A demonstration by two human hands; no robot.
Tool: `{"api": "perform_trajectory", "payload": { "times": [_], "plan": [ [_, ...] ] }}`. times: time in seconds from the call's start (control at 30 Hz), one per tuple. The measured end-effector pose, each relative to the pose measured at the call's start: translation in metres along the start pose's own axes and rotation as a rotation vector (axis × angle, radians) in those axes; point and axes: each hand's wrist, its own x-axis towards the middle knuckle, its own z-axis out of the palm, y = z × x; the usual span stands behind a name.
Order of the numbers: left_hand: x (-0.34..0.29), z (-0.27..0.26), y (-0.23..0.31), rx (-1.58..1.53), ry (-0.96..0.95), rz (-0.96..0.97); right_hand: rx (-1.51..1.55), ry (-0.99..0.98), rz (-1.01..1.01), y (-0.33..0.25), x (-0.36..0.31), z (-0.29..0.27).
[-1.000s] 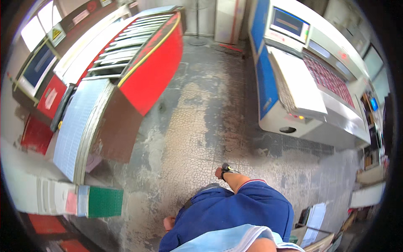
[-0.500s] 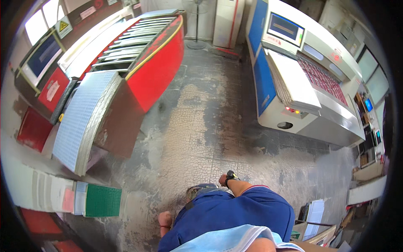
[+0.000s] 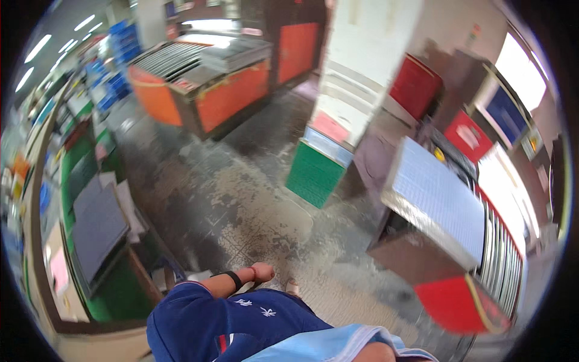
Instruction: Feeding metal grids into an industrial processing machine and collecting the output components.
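My left hand [image 3: 262, 273] hangs out in front of my body above the worn floor [image 3: 265, 223]. Its fingers look curled into a loose fist, slightly blurred, and no object shows in them. A red bracelet circles the wrist, and a black band [image 3: 233, 280] sits higher on the forearm. The hand touches nothing; a light-coloured shoe [image 3: 292, 286] shows just beyond my shirt. My right hand is out of the picture.
Left stands a green bench [image 3: 114, 289] bearing dark sheets [image 3: 99, 232]. Ahead, a green panel [image 3: 316, 175] leans at a white pillar [image 3: 365, 66]. An orange roller machine [image 3: 232, 99] stands behind. Right, pale blue stacked sheets [image 3: 437, 196] lie by a red-sided roller conveyor [image 3: 458, 308].
My view has swung left, bringing the pillar and green bench in. The blue-and-white machine has gone from view. My left hand has swung forward, while my right hand has left the picture.
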Motion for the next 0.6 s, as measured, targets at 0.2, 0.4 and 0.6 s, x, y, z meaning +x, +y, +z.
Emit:
{"api": "perform_trajectory", "payload": {
  "times": [0.2,0.4,0.6],
  "plan": [
    [-0.003,-0.019,0.021,-0.099,0.055,-0.108,-0.275,-0.014,-0.137,0.008,0.07,-0.068],
    [-0.003,0.014,0.009,-0.179,0.086,-0.224,-0.583,0.006,-0.369,0.006,0.142,-0.123],
    [-0.031,0.026,-0.032,-0.264,0.148,-0.388,-0.551,0.192,-0.454,-0.026,0.211,-0.132]
  ]
}}
